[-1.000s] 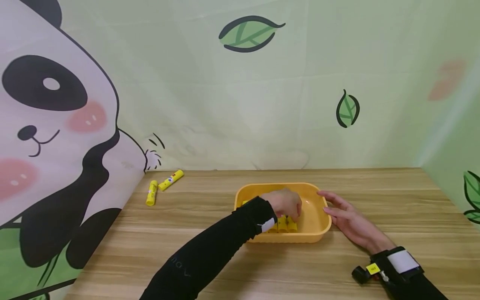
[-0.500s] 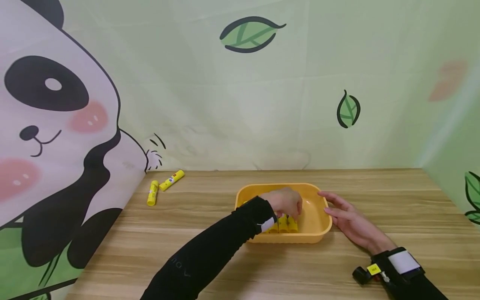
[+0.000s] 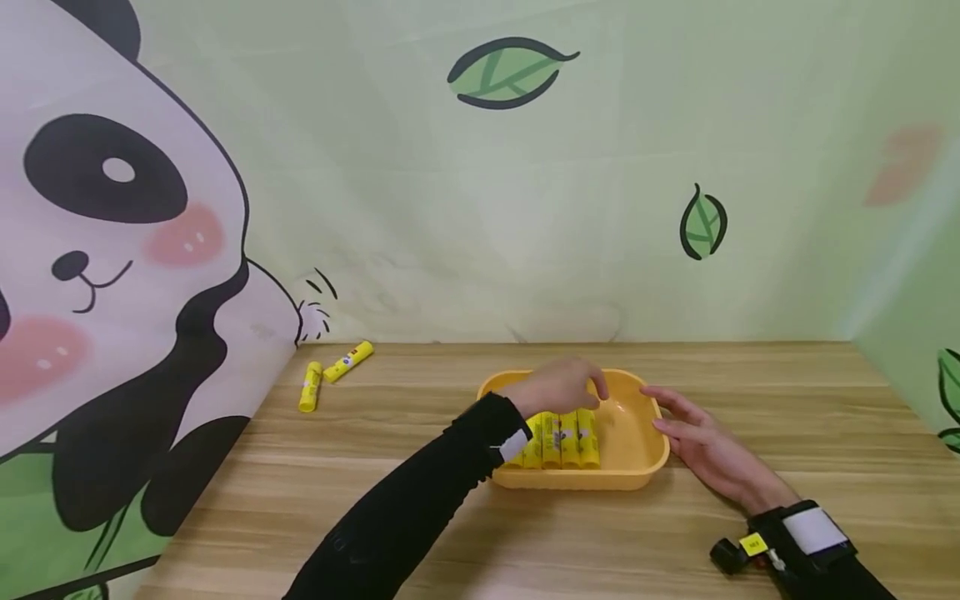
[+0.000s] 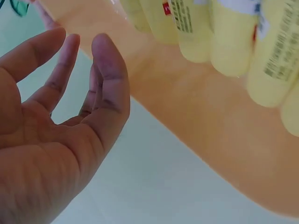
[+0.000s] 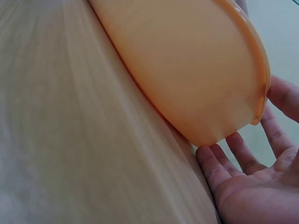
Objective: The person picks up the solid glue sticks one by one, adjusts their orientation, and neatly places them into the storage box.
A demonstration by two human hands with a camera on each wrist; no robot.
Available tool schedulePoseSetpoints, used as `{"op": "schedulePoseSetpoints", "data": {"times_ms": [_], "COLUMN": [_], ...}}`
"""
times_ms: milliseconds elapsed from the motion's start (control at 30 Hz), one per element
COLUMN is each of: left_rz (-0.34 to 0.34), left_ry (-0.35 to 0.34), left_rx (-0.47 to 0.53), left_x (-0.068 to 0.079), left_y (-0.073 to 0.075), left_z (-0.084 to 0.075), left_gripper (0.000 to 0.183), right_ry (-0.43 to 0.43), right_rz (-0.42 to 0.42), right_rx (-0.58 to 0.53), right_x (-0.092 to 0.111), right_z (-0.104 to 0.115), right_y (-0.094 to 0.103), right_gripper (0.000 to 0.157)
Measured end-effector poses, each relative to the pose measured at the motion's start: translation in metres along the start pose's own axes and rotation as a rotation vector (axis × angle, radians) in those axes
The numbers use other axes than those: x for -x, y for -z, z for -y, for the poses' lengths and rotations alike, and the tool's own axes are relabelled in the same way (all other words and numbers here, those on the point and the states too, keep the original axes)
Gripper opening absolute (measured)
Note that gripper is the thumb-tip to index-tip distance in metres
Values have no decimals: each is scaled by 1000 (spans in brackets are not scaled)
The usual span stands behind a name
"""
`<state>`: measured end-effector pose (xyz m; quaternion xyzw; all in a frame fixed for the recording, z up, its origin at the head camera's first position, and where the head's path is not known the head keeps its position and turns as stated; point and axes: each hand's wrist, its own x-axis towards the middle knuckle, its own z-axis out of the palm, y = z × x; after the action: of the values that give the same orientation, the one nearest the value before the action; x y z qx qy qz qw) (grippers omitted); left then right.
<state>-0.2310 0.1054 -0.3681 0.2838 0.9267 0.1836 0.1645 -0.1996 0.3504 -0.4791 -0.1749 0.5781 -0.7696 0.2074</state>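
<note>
A yellow plastic basket stands on the table, with several yellow glue sticks lying side by side in its left and middle part. Over them hovers my left hand, its fingers loosely bent and holding nothing. In the left wrist view, the glue sticks show printed labels, apart from the fingers. My right hand rests against the basket's right end, its fingertips touching the rim and outer wall. The right wrist view shows these extended fingers against the basket.
Two more glue sticks lie on the table at the back left, one upright in the view and one slanted. Behind the wooden table hangs a green backdrop printed with a panda and leaves.
My left hand has lifted off the glue sticks, its fingers loosening, and more of the row shows below it. The right hand stays at the basket's end. The view has shifted slightly.
</note>
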Motion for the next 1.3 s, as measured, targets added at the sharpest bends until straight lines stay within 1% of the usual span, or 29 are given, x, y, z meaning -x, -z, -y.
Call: {"op": "schedulePoseSetpoints", "data": {"times_ms": [167,267,400,567,833,1033,1300], "left_rz": [-74,-122,-140,-152,-237,-300,-353], "left_ry": [-18,-33,-27,-16,-31,-27,8], "left_rx": [122,146,170,266,372,408,498], "left_x": [8,12,19,27,46,59,74], "left_y": [7,9,14,20,32,40,44], "left_z": [17,26,30,38,58,75,92], "left_gripper": [19,17,14,15,18,18,18], "right_ry": [-9,-11,3,10,3,3,-6], "right_rz": [-12,-18,-18,-13,-15,-14,-16], "right_rx": [16,18,23,24,26,22,23], "right_x": [1,1,2,3,3,2,2], "right_z": [1,1,1,0,-2,-1,-1], "right_y": [0,1,1,0,0,-1,-3], "right_gripper": [52,51,50,50,51,50,50]}}
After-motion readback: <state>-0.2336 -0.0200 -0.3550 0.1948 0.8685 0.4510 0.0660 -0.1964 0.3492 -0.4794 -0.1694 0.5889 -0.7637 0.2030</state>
